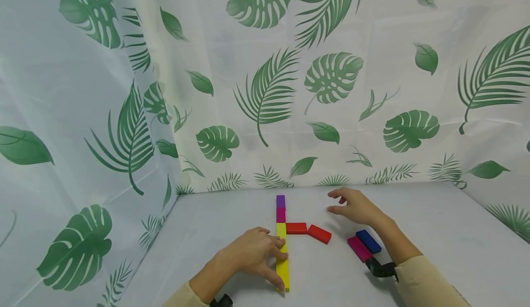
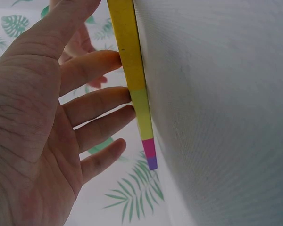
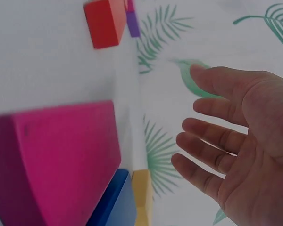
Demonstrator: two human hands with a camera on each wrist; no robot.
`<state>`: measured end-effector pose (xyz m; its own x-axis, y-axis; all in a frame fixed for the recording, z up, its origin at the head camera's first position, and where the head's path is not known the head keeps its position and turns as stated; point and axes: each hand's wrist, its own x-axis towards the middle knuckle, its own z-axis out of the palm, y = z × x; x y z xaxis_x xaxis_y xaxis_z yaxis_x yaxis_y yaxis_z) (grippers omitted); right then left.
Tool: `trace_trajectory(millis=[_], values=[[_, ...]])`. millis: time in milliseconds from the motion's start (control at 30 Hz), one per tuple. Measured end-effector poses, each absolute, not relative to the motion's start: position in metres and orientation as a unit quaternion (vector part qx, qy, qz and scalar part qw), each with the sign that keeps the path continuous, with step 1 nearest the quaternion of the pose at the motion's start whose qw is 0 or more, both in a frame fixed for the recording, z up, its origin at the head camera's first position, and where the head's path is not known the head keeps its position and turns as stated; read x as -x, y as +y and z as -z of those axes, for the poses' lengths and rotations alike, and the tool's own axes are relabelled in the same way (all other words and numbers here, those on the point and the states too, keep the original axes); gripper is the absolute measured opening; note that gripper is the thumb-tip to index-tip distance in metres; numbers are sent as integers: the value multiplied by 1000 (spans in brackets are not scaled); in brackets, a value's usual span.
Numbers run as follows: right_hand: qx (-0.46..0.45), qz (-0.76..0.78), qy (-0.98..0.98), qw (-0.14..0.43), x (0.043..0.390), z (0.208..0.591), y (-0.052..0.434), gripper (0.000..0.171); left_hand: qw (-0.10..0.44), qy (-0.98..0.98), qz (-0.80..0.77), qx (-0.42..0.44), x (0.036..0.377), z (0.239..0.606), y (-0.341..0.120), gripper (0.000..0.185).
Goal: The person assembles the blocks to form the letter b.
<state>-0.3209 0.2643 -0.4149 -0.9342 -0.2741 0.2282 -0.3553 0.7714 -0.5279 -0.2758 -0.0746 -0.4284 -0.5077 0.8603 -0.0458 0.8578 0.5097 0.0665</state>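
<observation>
My left hand [image 1: 253,252] touches the row of yellow blocks [image 1: 282,272], its fingertips along them and the thumb at the near end. Beyond the yellow lie a magenta block [image 1: 281,215] and a purple block [image 1: 280,201], in one straight line. A red block [image 1: 296,228] sticks out to the right from the row, and a second red block [image 1: 319,234] sits at an angle beside it. Over the table, behind the red blocks, my right hand [image 1: 357,205] hovers with spread fingers, holding nothing.
Under the right forearm lie a second magenta block [image 1: 359,249] and a blue block [image 1: 368,241], side by side. A yellowish block [image 3: 142,195] shows behind them in the right wrist view. Leaf-printed cloth [image 1: 269,159] hangs at the table's back and left.
</observation>
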Motion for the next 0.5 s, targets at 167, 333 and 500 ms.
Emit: trace_trajectory(millis=[167, 333, 500], values=[[-153, -299, -940, 65, 323, 417, 271, 45, 33, 868, -16, -496, 276, 428, -75, 72], [-141, -301, -941, 59, 327, 421, 280, 46, 33, 867, -18, -496, 275, 428, -75, 73], [-128, -303, -943, 52, 330, 425, 288, 46, 35, 868, -19, -496, 275, 428, -75, 72]])
